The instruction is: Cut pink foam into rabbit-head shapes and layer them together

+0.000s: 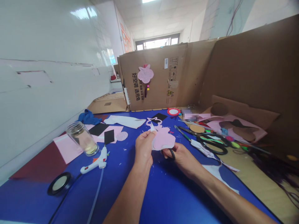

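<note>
My left hand (pixel 143 147) pinches a pink felt cut-out (pixel 163 139) at its upper left edge, with a white strip showing by the fingertips. My right hand (pixel 178 157) is under the cut-out's lower right side and grips black-handled scissors (pixel 172 154), whose blades are hidden behind the felt. A pink felt outline (pixel 153 122) lies on the blue table mat (pixel 130 193) just beyond the hands. Small felt scraps are scattered around them.
A hot glue gun (pixel 98 161) and its cord lie left of my hands, near a glass jar (pixel 82 138) and a black tape roll (pixel 59 183). Another pair of scissors (pixel 205 140) lies to the right among craft tools. Cardboard walls (pixel 151 77) stand behind the table.
</note>
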Demonstrator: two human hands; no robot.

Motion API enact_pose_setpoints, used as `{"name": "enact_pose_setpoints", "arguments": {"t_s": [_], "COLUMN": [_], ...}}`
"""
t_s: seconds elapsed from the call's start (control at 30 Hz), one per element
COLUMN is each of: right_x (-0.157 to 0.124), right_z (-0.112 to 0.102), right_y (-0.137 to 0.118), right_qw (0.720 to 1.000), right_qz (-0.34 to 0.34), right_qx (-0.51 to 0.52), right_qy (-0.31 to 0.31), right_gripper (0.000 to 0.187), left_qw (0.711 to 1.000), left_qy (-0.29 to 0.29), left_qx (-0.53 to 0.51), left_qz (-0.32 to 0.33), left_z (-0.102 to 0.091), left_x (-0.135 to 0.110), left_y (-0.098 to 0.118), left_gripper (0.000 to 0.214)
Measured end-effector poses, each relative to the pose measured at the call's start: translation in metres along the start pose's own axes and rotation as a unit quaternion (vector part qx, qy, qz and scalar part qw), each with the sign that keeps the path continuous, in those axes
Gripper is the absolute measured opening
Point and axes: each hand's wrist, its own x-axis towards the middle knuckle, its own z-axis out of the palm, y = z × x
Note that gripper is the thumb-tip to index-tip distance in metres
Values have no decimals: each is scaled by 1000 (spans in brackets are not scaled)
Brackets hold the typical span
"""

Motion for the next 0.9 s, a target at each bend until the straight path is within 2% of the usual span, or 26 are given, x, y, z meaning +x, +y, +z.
{"name": "enact_pose_setpoints", "arguments": {"t_s": [0.13,0.37,0.57,0.77,0.9], "right_x": [-1,-3,0,-1,-1], "right_z": [0,-10,-18,-26,-42], "right_y": [0,-3,-2,-12,-18], "right_qw": [1000,998,996,989,976], "right_qz": [3,-9,-10,34,101], "right_qx": [-15,-35,-27,-63,-103], "right_qy": [-15,-48,-87,-132,-163], "right_gripper": [49,52,53,52,57], "left_qw": [1000,997,997,998,995], "left_qy": [-12,-77,-72,-57,-61], "left_qx": [0,5,22,-25,-60], "left_qz": [-6,-13,7,31,52], "left_z": [-2,-9,-14,-20,-24], "left_x": [1,5,15,26,30], "left_y": [1,0,0,6,14], "left_gripper": [29,30,32,31,29]}}
